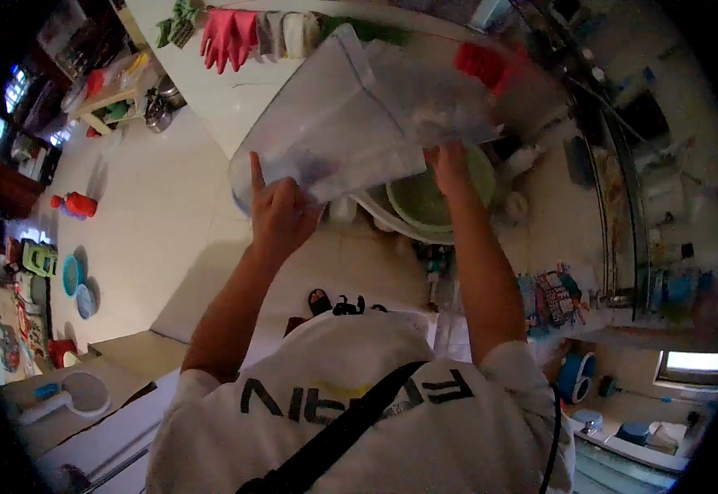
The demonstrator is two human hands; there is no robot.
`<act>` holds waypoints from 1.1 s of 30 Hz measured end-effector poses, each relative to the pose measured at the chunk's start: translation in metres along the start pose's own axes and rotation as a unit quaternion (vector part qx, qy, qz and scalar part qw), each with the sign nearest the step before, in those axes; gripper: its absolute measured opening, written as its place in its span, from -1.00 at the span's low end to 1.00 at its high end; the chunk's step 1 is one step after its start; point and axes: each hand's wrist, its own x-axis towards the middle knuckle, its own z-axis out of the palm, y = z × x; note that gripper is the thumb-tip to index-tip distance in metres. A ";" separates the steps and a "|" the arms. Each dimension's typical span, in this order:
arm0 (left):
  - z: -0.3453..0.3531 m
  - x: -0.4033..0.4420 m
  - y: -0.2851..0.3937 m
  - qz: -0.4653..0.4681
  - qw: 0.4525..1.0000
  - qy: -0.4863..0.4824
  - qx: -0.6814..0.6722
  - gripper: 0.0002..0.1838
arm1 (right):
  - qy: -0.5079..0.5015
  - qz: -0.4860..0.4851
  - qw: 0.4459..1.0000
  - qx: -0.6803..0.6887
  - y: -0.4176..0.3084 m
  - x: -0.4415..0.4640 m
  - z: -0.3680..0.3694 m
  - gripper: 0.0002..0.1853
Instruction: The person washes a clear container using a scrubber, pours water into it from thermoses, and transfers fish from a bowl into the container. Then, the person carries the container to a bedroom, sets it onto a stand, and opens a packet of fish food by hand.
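Note:
A large, stiff-looking translucent plastic sheet (pixel 326 123) is stretched out in front of me, with a fold down its middle. It could be a sheet or a bag; I cannot tell which. My left hand (pixel 281 212) grips its near left edge with the index finger pointing up. Farther right, my right hand (pixel 450 165) is closed on its near edge. Below and beyond my right hand is a round green basin (pixel 482 185), partly hidden by the sheet and my forearm. A white basin rim (pixel 382 216) curves around its near side.
Pink rubber gloves (pixel 229 37) and cloths (pixel 300 34) hang at the back. A red bottle-like item (pixel 75 204) and blue basins (pixel 72 274) are on the floor at left. A low wooden shelf (pixel 112 103) holds pots nearby. Cluttered shelving (pixel 614 181) lines the right.

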 end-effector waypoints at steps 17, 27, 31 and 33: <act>0.026 0.055 0.056 0.149 0.987 -0.009 0.056 -0.73 | -0.038 -0.094 0.992 0.077 -0.041 0.003 -0.057 -0.44; 0.009 0.027 0.064 0.095 0.993 0.009 0.073 -0.70 | -0.023 -0.086 0.996 0.002 -0.013 0.016 -0.048 -0.50; -0.038 -0.012 0.041 -0.092 0.987 0.081 0.105 -0.77 | -0.089 -0.043 0.992 -0.083 -0.021 -0.012 0.022 -0.43; -0.058 -0.046 0.016 -0.258 0.952 0.151 0.064 -0.76 | -0.117 -0.073 0.983 -0.118 -0.028 -0.034 0.064 -0.42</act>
